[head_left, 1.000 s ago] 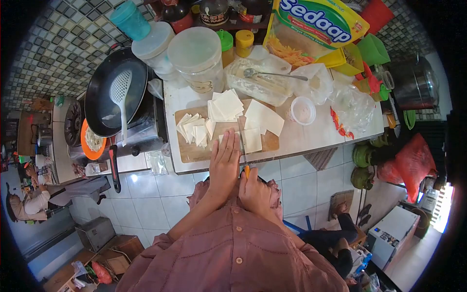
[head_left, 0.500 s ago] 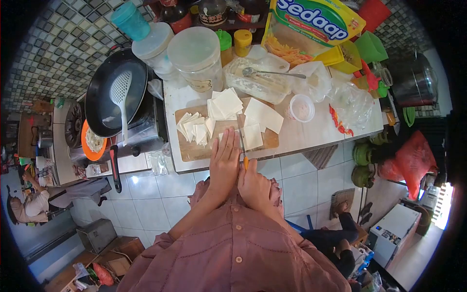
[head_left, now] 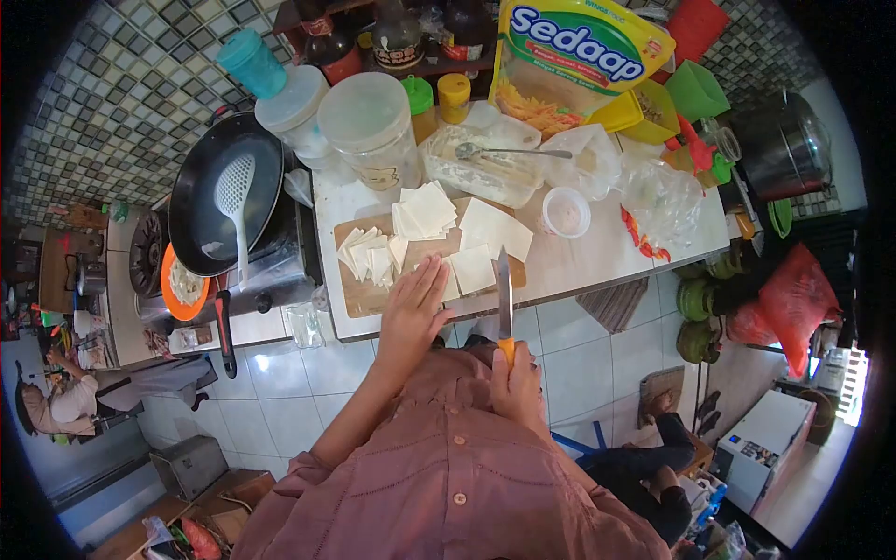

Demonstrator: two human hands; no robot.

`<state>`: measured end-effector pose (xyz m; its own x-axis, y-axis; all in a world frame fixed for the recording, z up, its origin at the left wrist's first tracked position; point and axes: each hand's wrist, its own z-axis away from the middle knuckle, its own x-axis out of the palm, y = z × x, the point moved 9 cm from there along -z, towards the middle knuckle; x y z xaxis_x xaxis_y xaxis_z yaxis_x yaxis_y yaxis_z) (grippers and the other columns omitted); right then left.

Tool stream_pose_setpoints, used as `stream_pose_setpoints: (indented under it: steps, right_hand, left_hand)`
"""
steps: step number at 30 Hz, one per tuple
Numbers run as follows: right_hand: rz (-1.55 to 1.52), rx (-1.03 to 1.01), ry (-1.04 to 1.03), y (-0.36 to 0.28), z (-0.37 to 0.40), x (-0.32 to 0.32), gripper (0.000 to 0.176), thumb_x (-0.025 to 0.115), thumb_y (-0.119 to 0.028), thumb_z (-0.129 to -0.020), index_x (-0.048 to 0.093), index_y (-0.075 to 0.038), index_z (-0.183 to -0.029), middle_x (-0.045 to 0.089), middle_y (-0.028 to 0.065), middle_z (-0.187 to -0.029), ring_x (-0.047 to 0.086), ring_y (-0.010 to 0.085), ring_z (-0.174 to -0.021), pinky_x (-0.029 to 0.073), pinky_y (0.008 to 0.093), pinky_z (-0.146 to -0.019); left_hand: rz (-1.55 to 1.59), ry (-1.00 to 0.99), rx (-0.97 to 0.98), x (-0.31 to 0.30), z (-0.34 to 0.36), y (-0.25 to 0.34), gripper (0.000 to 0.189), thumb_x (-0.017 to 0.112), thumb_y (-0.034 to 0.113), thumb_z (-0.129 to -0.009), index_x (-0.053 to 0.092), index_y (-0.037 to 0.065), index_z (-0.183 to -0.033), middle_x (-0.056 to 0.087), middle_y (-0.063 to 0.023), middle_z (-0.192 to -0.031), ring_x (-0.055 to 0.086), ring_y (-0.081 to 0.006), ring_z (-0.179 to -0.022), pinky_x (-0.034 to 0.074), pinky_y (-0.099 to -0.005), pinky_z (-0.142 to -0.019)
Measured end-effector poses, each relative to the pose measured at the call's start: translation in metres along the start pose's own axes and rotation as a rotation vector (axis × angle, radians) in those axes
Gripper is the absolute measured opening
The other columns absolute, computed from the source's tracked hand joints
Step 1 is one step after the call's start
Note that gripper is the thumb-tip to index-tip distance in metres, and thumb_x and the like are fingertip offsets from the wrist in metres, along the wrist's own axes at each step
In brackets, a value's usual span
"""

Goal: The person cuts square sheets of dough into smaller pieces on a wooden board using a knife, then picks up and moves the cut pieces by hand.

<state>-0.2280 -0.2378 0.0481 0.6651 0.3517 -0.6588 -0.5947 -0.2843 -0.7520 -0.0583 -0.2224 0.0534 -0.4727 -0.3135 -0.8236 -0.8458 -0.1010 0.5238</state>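
Observation:
My right hand (head_left: 517,385) grips the orange handle of a knife (head_left: 505,299). Its blade points away from me, to the right of the small dough sheets and over the table's front edge. My left hand (head_left: 411,308) rests palm down with fingers stretched out at the front of the wooden cutting board (head_left: 362,301). Under or beside its fingertips lies a pale piece of dough sheet, partly hidden. A cut square of dough sheet (head_left: 473,268) lies right of that hand. Behind it are a larger sheet (head_left: 495,230), a stack of squares (head_left: 425,212) and a fanned pile of small pieces (head_left: 367,254).
Left of the board, a black frying pan (head_left: 201,247) with a white slotted spatula (head_left: 233,191) sits on the stove. Plastic jars (head_left: 369,131), a smeared tub with a spoon (head_left: 481,173), a small cup (head_left: 566,213) and red chillies (head_left: 644,238) stand or lie on the table.
The knife has left the dough and moved right and towards me in my right hand. My left hand has drawn back slightly to the left, its thumb now spread apart.

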Motion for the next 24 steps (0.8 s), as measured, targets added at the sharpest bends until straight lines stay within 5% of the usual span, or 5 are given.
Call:
stream_pose_setpoints:
  steps: [8,10,14,16,24]
  right_hand:
    - [-0.305,0.284,-0.053,0.040,0.001,0.005,0.020,0.047,-0.021,-0.092,0.044,-0.001,-0.096,0.057,0.0209,-0.064,0.056,0.0403,-0.054,0.042,0.0454,-0.048]
    - [-0.299,0.275,-0.047,0.047,-0.001,0.003,0.020,0.046,-0.021,-0.093,0.044,-0.002,-0.096,0.056,0.0201,-0.064,0.056,0.0384,-0.053,0.042,0.0445,-0.047]
    - [-0.353,0.394,-0.125,0.044,-0.006,-0.002,0.019,0.046,-0.021,-0.094,0.045,-0.002,-0.098,0.055,0.0171,-0.062,0.056,0.0317,-0.049,0.042,0.0414,-0.046]
    - [-0.352,0.342,-0.112,0.049,-0.007,-0.001,0.019,0.046,-0.021,-0.094,0.045,-0.002,-0.098,0.055,0.0164,-0.061,0.056,0.0302,-0.048,0.042,0.0406,-0.045]
    - [-0.297,0.211,-0.053,0.052,-0.019,-0.012,0.019,0.045,-0.021,-0.094,0.044,-0.002,-0.098,0.053,0.0158,-0.058,0.055,0.0320,-0.047,0.040,0.0403,-0.043]
  left_hand:
    - [0.016,0.115,0.071,-0.029,0.002,0.011,0.021,0.068,0.010,-0.076,0.067,0.005,-0.096,0.066,-0.0097,-0.095,0.062,-0.0245,-0.091,0.045,-0.0364,-0.085]
    - [0.268,0.126,-0.150,-0.032,-0.001,0.002,0.014,0.068,0.012,-0.078,0.067,0.003,-0.089,0.067,-0.0086,-0.084,0.064,-0.0232,-0.079,0.047,-0.0349,-0.078]
    - [0.513,0.071,-0.287,-0.002,-0.024,-0.004,0.020,0.068,0.015,-0.078,0.065,0.002,-0.093,0.066,-0.0103,-0.090,0.062,-0.0233,-0.077,0.048,-0.0356,-0.071]
    - [0.176,0.189,-0.134,-0.002,-0.038,0.004,0.029,0.070,0.018,-0.075,0.062,0.004,-0.099,0.061,-0.0099,-0.094,0.054,-0.0274,-0.087,0.043,-0.0386,-0.079]
    - [0.034,0.139,-0.127,0.006,-0.040,0.009,0.049,0.077,0.024,-0.065,0.055,0.006,-0.106,0.054,-0.0104,-0.101,0.048,-0.0306,-0.093,0.038,-0.0420,-0.084]
